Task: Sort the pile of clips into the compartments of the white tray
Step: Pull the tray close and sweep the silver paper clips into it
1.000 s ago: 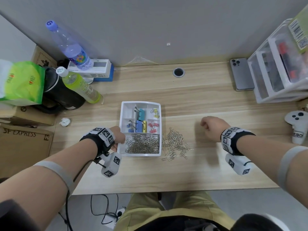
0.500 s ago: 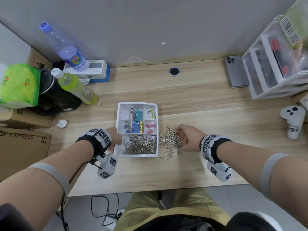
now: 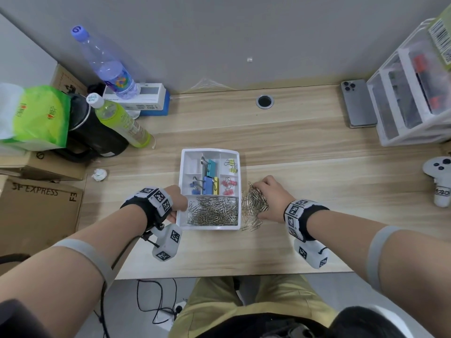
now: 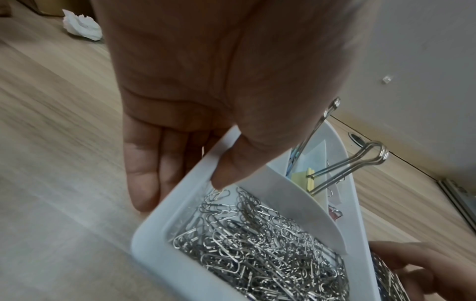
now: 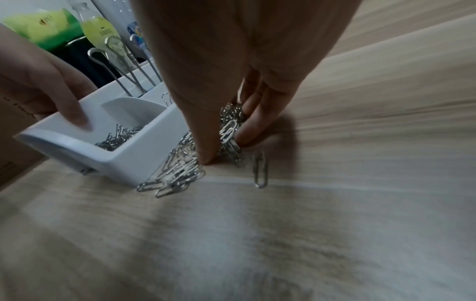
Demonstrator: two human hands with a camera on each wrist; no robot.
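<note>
The right hand [image 3: 269, 200], fingers curled around a bunch of the paper-clip pile [image 3: 252, 206], sits at 3 o'clock of the white tray [image 3: 181, 176], whose near-left rim the left hand [image 3: 177, 206] pinches.

One white tray [image 3: 209, 151] with six compartments sits on a wooden desk [image 3: 305, 152] beside two bottles [image 3: 122, 120], one phone [image 3: 358, 103] and one game controller [image 3: 440, 181]. Two hands [image 3: 271, 196] work among paper clips [image 3: 253, 203] too numerous to count.
</note>
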